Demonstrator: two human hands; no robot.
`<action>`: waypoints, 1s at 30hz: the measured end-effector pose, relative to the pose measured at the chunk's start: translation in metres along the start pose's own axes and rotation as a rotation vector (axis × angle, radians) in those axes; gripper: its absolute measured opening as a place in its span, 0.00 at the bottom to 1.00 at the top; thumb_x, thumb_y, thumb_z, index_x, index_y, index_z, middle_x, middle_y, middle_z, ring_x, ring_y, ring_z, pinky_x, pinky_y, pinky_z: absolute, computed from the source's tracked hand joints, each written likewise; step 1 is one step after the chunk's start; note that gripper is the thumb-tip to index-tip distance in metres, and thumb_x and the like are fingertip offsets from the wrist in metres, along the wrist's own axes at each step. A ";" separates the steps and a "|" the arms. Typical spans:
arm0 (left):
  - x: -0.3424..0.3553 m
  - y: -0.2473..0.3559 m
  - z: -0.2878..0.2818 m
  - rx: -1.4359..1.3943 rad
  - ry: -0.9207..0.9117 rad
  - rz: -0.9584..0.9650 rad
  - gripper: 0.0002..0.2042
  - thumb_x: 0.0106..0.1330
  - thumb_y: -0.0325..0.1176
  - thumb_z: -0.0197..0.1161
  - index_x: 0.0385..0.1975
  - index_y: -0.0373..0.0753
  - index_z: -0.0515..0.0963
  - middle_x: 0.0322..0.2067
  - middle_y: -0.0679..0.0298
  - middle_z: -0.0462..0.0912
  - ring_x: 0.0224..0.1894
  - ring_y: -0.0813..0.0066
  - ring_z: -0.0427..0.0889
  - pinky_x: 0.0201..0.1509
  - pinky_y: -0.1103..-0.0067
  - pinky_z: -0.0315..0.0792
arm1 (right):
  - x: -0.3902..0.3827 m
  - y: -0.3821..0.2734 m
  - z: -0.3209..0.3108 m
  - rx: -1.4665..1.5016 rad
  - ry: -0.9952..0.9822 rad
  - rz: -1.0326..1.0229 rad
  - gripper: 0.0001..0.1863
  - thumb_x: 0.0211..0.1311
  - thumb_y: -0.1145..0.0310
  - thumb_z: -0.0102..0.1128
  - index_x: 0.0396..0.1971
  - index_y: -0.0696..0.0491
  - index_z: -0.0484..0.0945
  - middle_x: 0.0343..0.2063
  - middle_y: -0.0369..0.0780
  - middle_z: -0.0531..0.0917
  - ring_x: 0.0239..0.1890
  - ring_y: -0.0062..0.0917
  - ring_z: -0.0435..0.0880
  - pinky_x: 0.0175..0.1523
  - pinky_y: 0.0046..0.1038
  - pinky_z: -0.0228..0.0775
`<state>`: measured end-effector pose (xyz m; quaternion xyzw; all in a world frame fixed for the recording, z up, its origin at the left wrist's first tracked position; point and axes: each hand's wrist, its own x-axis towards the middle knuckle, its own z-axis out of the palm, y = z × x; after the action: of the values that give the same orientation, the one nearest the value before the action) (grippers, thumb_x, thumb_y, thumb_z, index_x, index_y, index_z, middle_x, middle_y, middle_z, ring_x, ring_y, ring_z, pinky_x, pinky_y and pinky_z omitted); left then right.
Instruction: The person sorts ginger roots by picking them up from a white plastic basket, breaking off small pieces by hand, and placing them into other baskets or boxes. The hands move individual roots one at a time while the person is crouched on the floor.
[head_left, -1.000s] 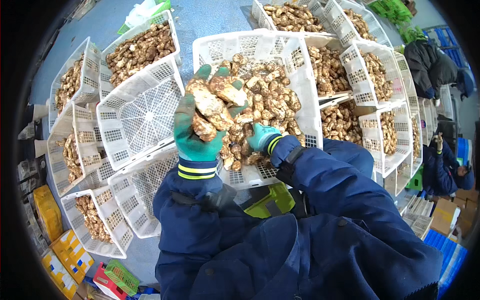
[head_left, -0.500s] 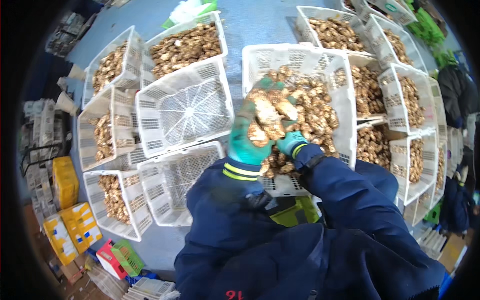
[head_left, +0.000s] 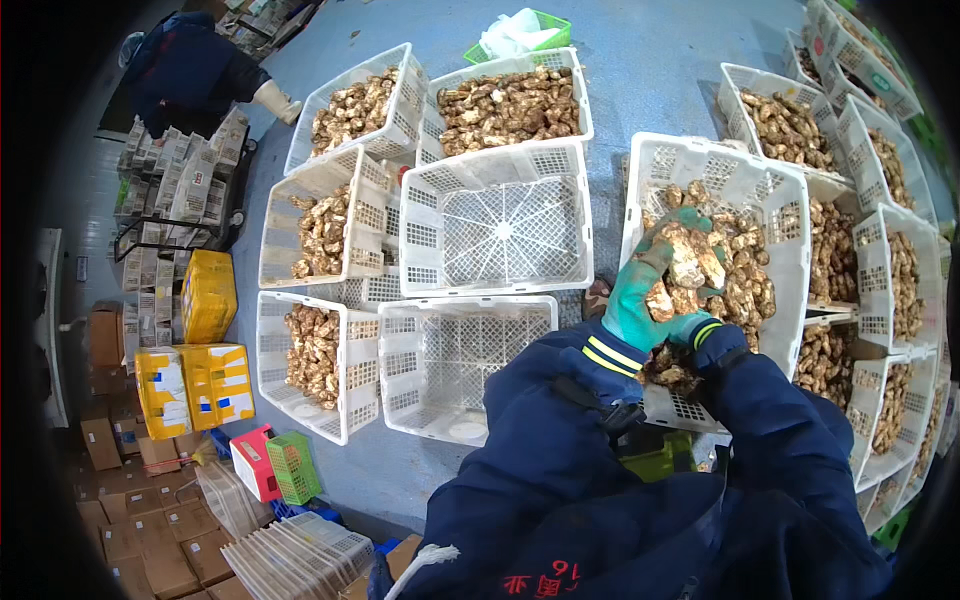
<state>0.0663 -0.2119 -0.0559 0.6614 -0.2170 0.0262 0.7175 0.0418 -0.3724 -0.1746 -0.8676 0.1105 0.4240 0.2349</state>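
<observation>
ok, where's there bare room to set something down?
Upper bare crate, bordered by filled crates beyond and left; lower bare crate, nearer the person; floor beyond the work crate, between filled crates. Crowded: work crate, produce around the hands; right-hand crates, tightly packed.

From afar, I see a left hand in a green glove (head_left: 630,303) cradling stubby brown-and-cream mushrooms (head_left: 685,262) over a white perforated plastic crate (head_left: 790,290) holding more. Just beside it, a right hand in a teal glove (head_left: 690,326) has hidden fingertips. Farther left, a white spoke-bottomed plastic crate (head_left: 500,230) sits on blue flooring (head_left: 640,60).
</observation>
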 end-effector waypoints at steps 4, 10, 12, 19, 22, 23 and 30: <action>0.001 -0.021 0.009 -0.419 0.081 -0.220 0.31 0.43 0.31 0.71 0.50 0.29 0.68 0.50 0.50 0.71 0.53 0.55 0.72 0.56 0.66 0.68 | -0.006 -0.008 -0.004 -0.008 -0.025 0.064 0.30 0.48 0.45 0.56 0.42 0.55 0.79 0.40 0.51 0.80 0.42 0.40 0.80 0.49 0.33 0.71; -0.002 -0.018 -0.009 0.269 -0.091 0.209 0.36 0.47 0.29 0.69 0.59 0.33 0.61 0.55 0.53 0.67 0.58 0.60 0.68 0.60 0.69 0.66 | -0.013 0.025 0.009 0.252 0.105 -0.084 0.19 0.48 0.56 0.62 0.36 0.55 0.79 0.24 0.42 0.81 0.26 0.27 0.79 0.34 0.28 0.70; -0.007 -0.018 -0.011 0.310 -0.077 0.112 0.38 0.41 0.26 0.70 0.57 0.32 0.61 0.55 0.52 0.67 0.59 0.60 0.67 0.61 0.71 0.64 | -0.034 0.027 0.003 0.284 0.184 -0.129 0.16 0.49 0.62 0.63 0.37 0.55 0.78 0.21 0.40 0.79 0.23 0.21 0.76 0.31 0.25 0.69; -0.006 0.029 0.002 -0.314 0.033 -0.073 0.33 0.50 0.23 0.64 0.59 0.34 0.61 0.57 0.54 0.67 0.59 0.64 0.67 0.61 0.73 0.64 | -0.106 0.082 -0.039 1.140 0.266 -0.354 0.10 0.57 0.76 0.57 0.39 0.59 0.75 0.21 0.32 0.76 0.16 0.13 0.67 0.20 0.17 0.59; -0.013 0.064 -0.009 -1.331 0.037 -0.421 0.28 0.57 0.38 0.63 0.57 0.36 0.63 0.55 0.49 0.68 0.57 0.53 0.69 0.58 0.58 0.68 | -0.135 0.079 -0.045 1.239 0.222 -0.302 0.06 0.57 0.80 0.54 0.35 0.59 0.74 0.22 0.33 0.77 0.18 0.14 0.70 0.23 0.16 0.62; -0.025 0.063 -0.016 -1.238 0.105 -0.383 0.26 0.60 0.43 0.58 0.56 0.38 0.65 0.55 0.50 0.68 0.56 0.50 0.70 0.54 0.52 0.69 | -0.143 0.074 -0.041 1.229 0.217 -0.277 0.06 0.57 0.80 0.54 0.35 0.59 0.74 0.23 0.33 0.77 0.19 0.14 0.71 0.23 0.16 0.63; -0.082 0.116 -0.113 -1.049 0.379 -0.240 0.22 0.63 0.45 0.55 0.55 0.42 0.67 0.51 0.55 0.72 0.50 0.57 0.74 0.54 0.54 0.68 | -0.131 0.098 -0.001 1.188 0.172 -0.426 0.11 0.55 0.73 0.61 0.38 0.60 0.76 0.27 0.37 0.81 0.22 0.19 0.78 0.24 0.21 0.69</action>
<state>-0.0143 -0.0684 0.0213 0.2206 0.0084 -0.0486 0.9741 -0.0762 -0.4591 -0.1018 -0.6232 0.1705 0.1631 0.7456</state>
